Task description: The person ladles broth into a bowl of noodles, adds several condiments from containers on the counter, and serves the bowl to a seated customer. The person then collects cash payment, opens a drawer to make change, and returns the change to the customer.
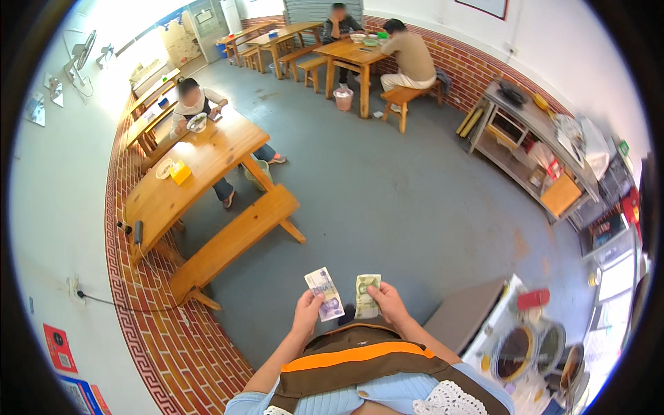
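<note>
Pinched between the thumb and fingers of my left hand (307, 310) is a purple banknote (326, 295), tilted a little to the left. My right hand (390, 302) grips a green banknote (367, 306) by its right edge, thumb on top. The two notes are apart, side by side in front of my waist, above the grey floor. Below them is the brown apron (342, 376) with an orange band that I wear over a light blue top.
Left of me stand a wooden table (207, 161) and bench (244, 238), where a person (194, 109) sits with a bowl. Two people sit at a farther table (353, 52). A metal shelf (539, 140) lines the right wall. Close on my right is a counter with round containers (514, 353).
</note>
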The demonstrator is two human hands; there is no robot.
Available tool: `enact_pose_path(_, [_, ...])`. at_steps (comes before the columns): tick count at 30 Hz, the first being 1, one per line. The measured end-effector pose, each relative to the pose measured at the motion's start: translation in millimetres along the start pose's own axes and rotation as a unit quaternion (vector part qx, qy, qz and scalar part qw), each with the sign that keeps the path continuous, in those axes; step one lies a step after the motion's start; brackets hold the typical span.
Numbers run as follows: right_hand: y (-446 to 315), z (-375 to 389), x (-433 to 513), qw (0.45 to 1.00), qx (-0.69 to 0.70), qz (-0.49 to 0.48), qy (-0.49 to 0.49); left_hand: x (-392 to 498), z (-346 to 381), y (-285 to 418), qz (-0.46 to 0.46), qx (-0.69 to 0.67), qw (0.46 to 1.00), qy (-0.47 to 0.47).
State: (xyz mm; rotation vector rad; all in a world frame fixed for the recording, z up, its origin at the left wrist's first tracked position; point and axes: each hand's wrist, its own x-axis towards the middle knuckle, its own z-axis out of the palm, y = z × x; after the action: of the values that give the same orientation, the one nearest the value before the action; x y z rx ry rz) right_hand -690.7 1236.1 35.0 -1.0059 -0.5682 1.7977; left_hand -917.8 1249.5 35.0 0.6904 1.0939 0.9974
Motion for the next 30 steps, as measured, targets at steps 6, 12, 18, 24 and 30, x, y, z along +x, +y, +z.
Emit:
enact_pose_path(6, [-91, 53, 196, 0.983, -0.158, -0.085, -0.038, 171, 25, 96, 0.103, 0.125, 0.987, 0.003])
enact_pose_path(12, [-159, 54, 404, 0.982, -0.109, -0.145, 0.047, 365, 41, 165, 0.078, 0.205, 0.976, 0.005])
enact_pose_path(18, [-295, 36, 589, 0.984, -0.075, -0.144, 0.067, 590, 86, 254, 0.063, 0.165, 0.982, -0.070])
enact_pose_path(24, [-395, 3, 743, 0.963, -0.075, -0.214, 0.148, 763, 157, 321, 0.123, 0.101, 0.983, -0.088])
enact_pose_path(30, [-498, -60, 927, 0.939, -0.117, -0.282, 0.156, 973, 219, 370, 0.290, 0.332, 0.892, -0.097])
